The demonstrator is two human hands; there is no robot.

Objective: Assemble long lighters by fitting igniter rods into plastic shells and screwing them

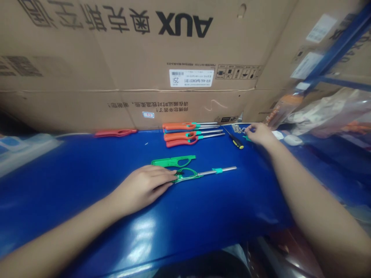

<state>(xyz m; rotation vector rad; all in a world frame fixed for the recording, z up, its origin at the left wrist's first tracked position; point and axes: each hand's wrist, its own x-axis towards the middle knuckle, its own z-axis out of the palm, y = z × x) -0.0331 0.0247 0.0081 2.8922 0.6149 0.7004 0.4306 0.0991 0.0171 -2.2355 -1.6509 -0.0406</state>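
Observation:
My left hand (147, 185) is closed over the handle of an opened green gas lighter (188, 175). Its metal tube points right and carries a teal collar (217, 170). Just behind it lies a loose green handle shell (174, 161). At the back right, my right hand (257, 133) reaches down with fingers pinched together among small parts. A small teal piece (247, 138) shows at its fingertips, and small metal parts (237, 128) lie beside them. Whatever is between the fingers is too small to make out. A black-and-yellow screwdriver (236, 142) lies left of that hand.
Several orange and red lighters (181, 136) lie stacked near the back. A red handle shell (116, 133) rests further left. A large cardboard box (130, 69) walls off the back of the blue table (203, 216). An orange-tinted bottle (284, 110) stands beyond my right hand.

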